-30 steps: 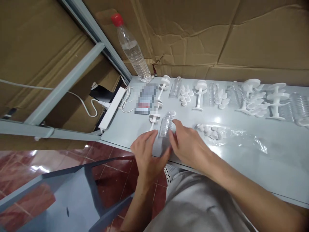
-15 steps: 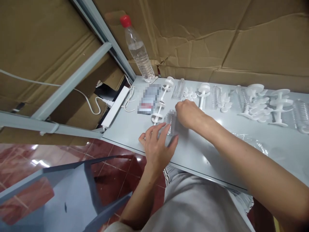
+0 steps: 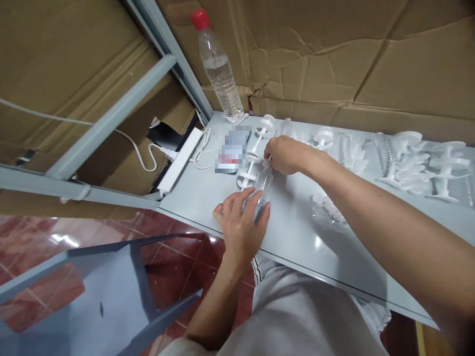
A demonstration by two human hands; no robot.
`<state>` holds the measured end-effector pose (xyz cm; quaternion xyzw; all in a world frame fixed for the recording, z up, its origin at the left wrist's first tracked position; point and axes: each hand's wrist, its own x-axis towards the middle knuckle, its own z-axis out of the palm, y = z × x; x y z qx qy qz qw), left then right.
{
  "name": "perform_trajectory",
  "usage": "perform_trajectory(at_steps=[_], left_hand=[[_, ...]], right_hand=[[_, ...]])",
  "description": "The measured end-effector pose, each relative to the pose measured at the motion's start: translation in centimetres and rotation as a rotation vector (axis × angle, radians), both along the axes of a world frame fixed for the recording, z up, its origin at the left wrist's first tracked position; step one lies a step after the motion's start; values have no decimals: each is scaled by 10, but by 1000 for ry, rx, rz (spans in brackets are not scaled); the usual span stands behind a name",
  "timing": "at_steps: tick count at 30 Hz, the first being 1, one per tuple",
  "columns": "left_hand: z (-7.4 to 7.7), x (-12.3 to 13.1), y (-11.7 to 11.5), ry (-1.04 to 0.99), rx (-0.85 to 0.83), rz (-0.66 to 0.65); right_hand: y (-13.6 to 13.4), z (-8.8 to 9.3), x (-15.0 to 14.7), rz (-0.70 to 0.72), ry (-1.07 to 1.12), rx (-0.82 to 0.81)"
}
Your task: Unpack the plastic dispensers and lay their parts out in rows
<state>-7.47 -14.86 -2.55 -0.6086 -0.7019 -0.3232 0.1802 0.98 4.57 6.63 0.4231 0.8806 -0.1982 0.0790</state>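
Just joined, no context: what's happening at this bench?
A person sits at a grey table, working bare-handed. Their left hand grips a small clear ribbed bottle lying near the front edge. Their right hand is curled just beyond it, beside a white spindle part; whether it pinches anything is unclear. More clear bottles and white parts line the back, with a red-capped water bottle in the corner.

light: even, soft, from overhead | glare: bright patches on the glossy red floor, mild sheen on the worktop | shadows: faint, soft-edged under the left hand | focus: sharp at centre, one pixelated patch | edges: wide-angle bending, straight bars lean
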Motion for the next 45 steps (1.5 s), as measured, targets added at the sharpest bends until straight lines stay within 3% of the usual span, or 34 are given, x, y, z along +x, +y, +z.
perform_trajectory(at_steps=[10, 29, 45], left_hand=[[-3, 4, 0, -29, -34, 29], [-7, 1, 11, -7, 5, 77], [-4, 11, 6, -61, -36, 88]], right_hand=[[-3, 11, 4, 11, -116, -76], [-13, -3, 19, 51, -113, -23], [-15, 5, 20, 5, -166, -36]])
